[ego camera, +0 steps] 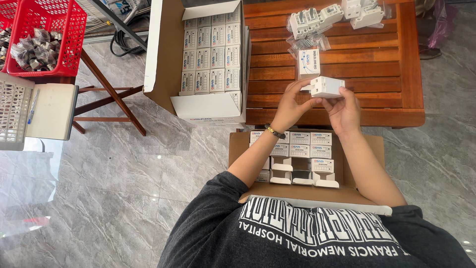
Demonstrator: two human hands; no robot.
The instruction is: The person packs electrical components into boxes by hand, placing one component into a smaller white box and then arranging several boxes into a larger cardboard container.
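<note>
Here, a small white plastic block (327,86) is gripped from both sides above the front edge of the slatted wooden table (386,74), left hand (292,105) and right hand (343,110) curled round it, with white cartons packed in the open cardboard box (369,149) below.

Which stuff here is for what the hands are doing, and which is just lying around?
In use:
left hand and right hand holding a white part
small box
bagged parts
carton of boxes
full carton

Lying about:
red basket
grey tray
cables
</note>
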